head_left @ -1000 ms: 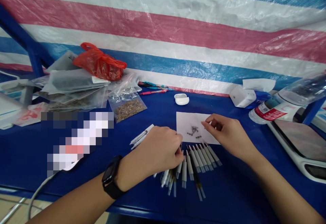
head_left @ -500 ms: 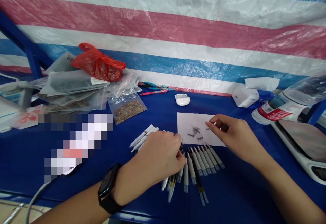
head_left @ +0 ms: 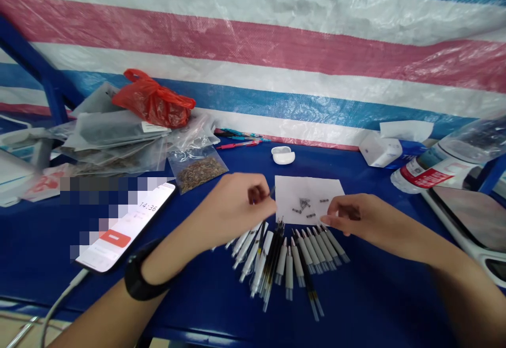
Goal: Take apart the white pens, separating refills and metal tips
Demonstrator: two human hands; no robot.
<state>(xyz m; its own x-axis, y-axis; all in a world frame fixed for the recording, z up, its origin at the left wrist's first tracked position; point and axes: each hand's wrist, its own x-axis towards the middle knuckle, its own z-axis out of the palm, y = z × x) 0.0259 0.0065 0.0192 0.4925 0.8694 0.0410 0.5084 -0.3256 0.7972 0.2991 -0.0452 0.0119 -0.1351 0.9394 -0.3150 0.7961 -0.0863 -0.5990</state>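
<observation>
The head camera looks forward and down, seemingly close, across a blue table (head_left: 375, 295).

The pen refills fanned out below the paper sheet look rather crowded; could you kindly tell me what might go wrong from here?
The right hand is close to the loose small metal parts on the white paper sheet, so it might knock them onto the blue tabletop. The pen refills overlap in a tight fan, so they could get mixed up.
</observation>
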